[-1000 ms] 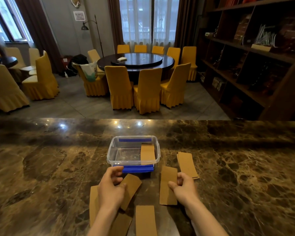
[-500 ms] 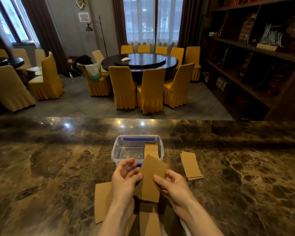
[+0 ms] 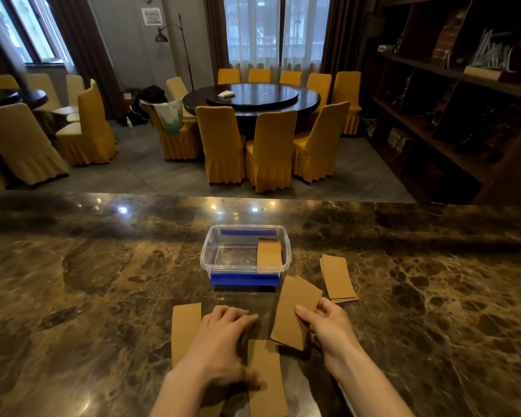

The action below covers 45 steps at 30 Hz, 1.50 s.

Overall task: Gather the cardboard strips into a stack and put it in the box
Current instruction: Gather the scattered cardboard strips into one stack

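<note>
Box (image 3: 244, 257) on counter (image 3: 103, 281), centre, set back from near edge. One strip (image 3: 269, 252) inside box, at right end. Small strip pile (image 3: 338, 278) on counter just right of box. Held strips (image 3: 295, 311) before box, slightly right. Flat strip (image 3: 185, 326) left of them toward near edge; another (image 3: 265, 377) between them, at near edge.

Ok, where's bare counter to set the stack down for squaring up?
Bare marble lies left of the clear box and beyond the small pile on the right. It's crowded in front of the box: loose strips around the left hand, the right hand holding the gathered strips.
</note>
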Tool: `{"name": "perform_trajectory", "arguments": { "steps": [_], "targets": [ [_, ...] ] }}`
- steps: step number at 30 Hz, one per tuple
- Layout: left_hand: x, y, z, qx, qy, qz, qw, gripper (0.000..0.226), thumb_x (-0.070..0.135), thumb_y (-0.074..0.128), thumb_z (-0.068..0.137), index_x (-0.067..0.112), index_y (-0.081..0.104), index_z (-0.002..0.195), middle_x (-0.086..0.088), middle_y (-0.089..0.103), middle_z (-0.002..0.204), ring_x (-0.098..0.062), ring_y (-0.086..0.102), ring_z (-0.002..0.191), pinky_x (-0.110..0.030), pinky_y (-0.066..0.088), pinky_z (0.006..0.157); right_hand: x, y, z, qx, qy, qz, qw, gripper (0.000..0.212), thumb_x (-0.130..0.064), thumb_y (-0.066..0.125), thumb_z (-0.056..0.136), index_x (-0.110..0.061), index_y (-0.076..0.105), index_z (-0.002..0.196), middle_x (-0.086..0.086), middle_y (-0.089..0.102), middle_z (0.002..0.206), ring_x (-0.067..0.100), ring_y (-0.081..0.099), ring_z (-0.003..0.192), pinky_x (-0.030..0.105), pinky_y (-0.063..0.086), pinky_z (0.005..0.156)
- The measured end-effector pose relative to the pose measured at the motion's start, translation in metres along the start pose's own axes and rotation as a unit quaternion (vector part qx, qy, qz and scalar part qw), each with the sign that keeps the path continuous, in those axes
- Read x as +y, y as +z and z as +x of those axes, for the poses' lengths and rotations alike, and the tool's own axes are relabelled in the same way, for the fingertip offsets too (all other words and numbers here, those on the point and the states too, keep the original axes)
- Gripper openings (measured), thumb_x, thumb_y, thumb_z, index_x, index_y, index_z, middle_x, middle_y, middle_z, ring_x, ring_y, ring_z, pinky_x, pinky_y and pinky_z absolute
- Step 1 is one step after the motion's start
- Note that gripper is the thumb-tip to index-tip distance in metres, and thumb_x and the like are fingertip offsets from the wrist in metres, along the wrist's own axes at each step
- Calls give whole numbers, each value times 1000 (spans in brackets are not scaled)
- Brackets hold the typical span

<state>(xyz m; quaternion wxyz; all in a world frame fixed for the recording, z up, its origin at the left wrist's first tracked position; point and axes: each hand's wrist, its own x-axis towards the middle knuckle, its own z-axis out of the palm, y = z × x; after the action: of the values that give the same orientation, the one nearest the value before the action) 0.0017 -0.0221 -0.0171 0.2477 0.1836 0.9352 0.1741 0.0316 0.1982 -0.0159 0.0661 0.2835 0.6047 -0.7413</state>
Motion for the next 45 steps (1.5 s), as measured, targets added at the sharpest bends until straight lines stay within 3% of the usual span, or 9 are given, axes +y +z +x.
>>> {"name": "perform_trajectory", "arguments": {
  "steps": [6, 11, 21, 24, 28, 33, 37, 40, 45],
  "targets": [
    [8, 15, 3, 27, 14, 29, 999, 83, 60, 89, 56, 49, 48, 127, 21, 32, 152, -12, 14, 141, -39, 18, 122, 5, -1, -1, -18, -1, -27, 999, 26, -18, 70, 93, -25, 64, 117, 3, 75, 111, 22, 70, 103, 39, 59, 81],
    [15, 8, 3, 107, 2, -93, 990, 48, 28, 86, 75, 46, 46, 94, 26, 54, 109, -4, 50, 110, -34, 48, 104, 2, -4, -6, -67, 6, -35, 997, 22, -16, 70, 93, -24, 68, 113, 4, 79, 109, 23, 74, 102, 40, 61, 85],
    [21, -20, -1, 190, 37, -473, 859, 31, 6, 58, 102, 31, 58, 121, 0, 79, 104, -13, 76, 98, -28, 62, 80, 4, 14, -9, -83, -73, -148, 983, 34, -14, 69, 94, -21, 61, 126, 3, 75, 118, 21, 72, 108, 49, 59, 96],
    [16, -22, -3, 209, 28, -442, 872, 34, 9, 62, 100, 33, 57, 124, 3, 78, 106, -14, 74, 104, -33, 61, 89, 5, 20, -7, -79, -74, -151, 983, 28, -14, 68, 94, -26, 62, 118, 1, 73, 117, 19, 71, 107, 45, 60, 93],
    [-8, -20, -13, 202, -37, -183, 961, 47, 24, 80, 86, 40, 56, 123, 17, 65, 112, -3, 65, 102, -25, 56, 88, 8, 23, -1, -56, -77, -153, 984, 29, -13, 67, 94, -25, 61, 120, -11, 67, 108, 2, 63, 94, 21, 54, 76],
    [-24, -19, -25, 33, -102, -27, 994, 71, 56, 90, 53, 54, 52, 114, 20, 54, 124, -14, 59, 111, -34, 51, 94, 13, 33, -1, -64, -43, -153, 985, 39, -12, 66, 95, -16, 56, 133, -2, 68, 111, 16, 65, 101, 36, 57, 90],
    [-26, -15, -27, -16, -103, -15, 994, 72, 49, 95, 50, 53, 50, 106, 19, 48, 123, -16, 54, 111, -42, 49, 100, 15, 40, -3, -75, -27, -147, 986, 32, -9, 67, 95, -20, 58, 124, -1, 71, 107, 15, 68, 97, 27, 57, 76],
    [-27, -14, -28, -16, -102, -17, 994, 67, 46, 95, 51, 47, 49, 99, 20, 48, 118, -13, 52, 107, -39, 49, 97, 18, 40, -3, -78, -17, -146, 986, 35, -10, 68, 94, -18, 58, 127, 4, 72, 112, 20, 69, 103, 38, 59, 88],
    [-28, -12, -26, 75, -98, -128, 984, 47, 25, 89, 70, 39, 47, 88, 14, 60, 100, -4, 56, 88, -25, 47, 73, 19, 36, -6, -105, 3, -120, 987, 40, -13, 70, 92, -18, 58, 130, 6, 74, 116, 23, 70, 107, 40, 59, 91]
  ]
}}
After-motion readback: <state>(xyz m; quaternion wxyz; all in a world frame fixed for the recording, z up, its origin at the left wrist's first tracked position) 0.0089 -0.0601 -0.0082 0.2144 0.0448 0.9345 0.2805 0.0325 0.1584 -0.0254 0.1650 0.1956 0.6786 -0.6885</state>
